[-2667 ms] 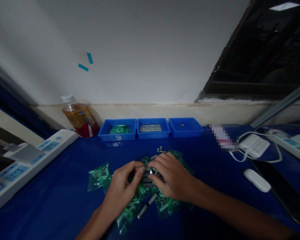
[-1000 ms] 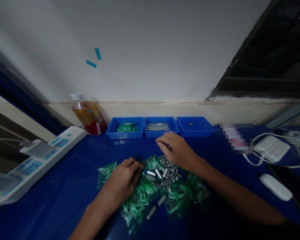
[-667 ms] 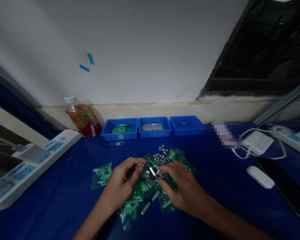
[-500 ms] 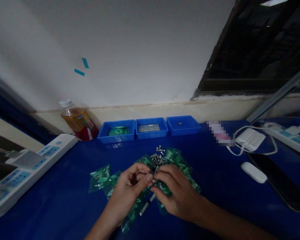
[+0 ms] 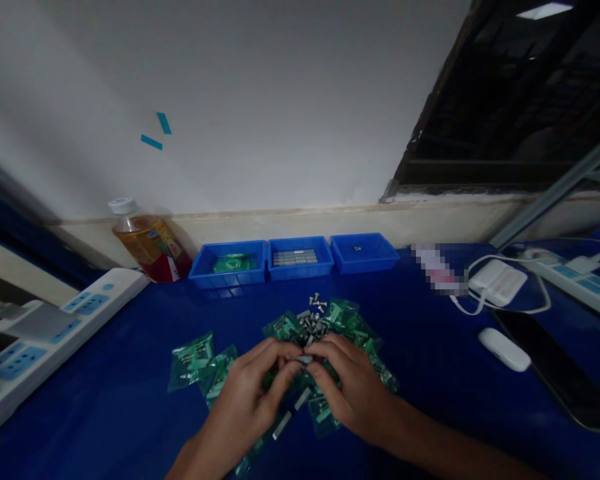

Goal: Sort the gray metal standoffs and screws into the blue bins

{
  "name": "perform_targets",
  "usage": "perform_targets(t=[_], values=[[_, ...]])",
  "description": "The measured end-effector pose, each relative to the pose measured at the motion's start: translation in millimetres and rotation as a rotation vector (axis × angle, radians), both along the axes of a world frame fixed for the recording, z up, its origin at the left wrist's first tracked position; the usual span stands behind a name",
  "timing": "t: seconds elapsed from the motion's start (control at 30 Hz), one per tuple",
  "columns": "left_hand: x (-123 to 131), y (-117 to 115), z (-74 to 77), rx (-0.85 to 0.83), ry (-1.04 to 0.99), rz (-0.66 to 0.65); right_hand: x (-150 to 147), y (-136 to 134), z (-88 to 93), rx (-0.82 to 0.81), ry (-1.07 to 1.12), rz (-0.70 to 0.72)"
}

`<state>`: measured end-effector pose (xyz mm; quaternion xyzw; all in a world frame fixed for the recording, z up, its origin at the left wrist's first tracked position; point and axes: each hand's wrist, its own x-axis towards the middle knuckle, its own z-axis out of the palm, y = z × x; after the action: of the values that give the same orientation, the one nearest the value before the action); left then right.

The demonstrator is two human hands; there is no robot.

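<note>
Between the fingertips of my left hand (image 5: 260, 373) and my right hand (image 5: 347, 380) is a small grey metal bar (image 5: 303, 359). Both hands are closed on it, one at either end, over the middle of the pile. Below them two similar metal pieces (image 5: 283, 425) lie on the table. Just beyond my fingers is a heap of small metal parts (image 5: 313, 325), with several loose screws (image 5: 317, 301) behind it. Green plastic bags (image 5: 193, 360) with small parts inside lie around both hands, partly hidden by them.
Along the wall stand three blue bins: one with green bags (image 5: 196, 267), one with rows of metal bars (image 5: 300, 271), one with a few screws (image 5: 375, 257). A bottle (image 5: 153, 247) and power strip (image 5: 93, 300) are left; a white case (image 5: 504, 349) and phone (image 5: 555, 367) right.
My hands have drawn level around the metal bar, which now lies crosswise and shows more clearly between the fingertips. The view has shifted slightly.
</note>
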<state>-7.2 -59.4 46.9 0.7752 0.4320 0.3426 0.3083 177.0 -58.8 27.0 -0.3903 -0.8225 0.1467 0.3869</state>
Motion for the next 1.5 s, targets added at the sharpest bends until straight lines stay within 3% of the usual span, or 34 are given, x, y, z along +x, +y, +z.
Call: perform_targets(t=[0.23,0.33,0.43,0.57,0.67,0.77,0.97,1.13,1.33,1.5], values=[[1,1,1.6,-0.080,0.062,0.026,0,-4,4.3,0.087,-0.122,0.055],[-1,3,-0.6,-0.068,0.110,0.034,5,8,11.0,0.126,-0.125,0.021],[-4,6,-7.6,0.011,0.230,0.077,13,44,25.4,0.147,-0.117,-0.058],[-6,10,-14.3,0.040,0.427,0.092,20,115,43.5,0.112,-0.140,-0.200],[-6,10,-12.8,-0.012,0.480,0.089,17,160,45.4,0.042,-0.191,-0.233],[-9,12,-9.8,-0.034,0.440,0.082,9,185,41.4,-0.087,-0.260,-0.214],[-17,14,-10.0,-0.029,0.342,-0.011,-5,203,42.4,-0.318,-0.589,-0.134],[-19,13,-11.4,-0.023,0.355,0.015,-14,217,44.7,-0.402,-0.752,-0.092],[-23,13,-10.0,-0.048,0.388,0.072,-22,232,51.4,-0.407,-0.915,0.101],[-22,14,-9.0,-0.070,0.401,0.070,-39,232,61.1,-0.307,-1.049,0.150]])
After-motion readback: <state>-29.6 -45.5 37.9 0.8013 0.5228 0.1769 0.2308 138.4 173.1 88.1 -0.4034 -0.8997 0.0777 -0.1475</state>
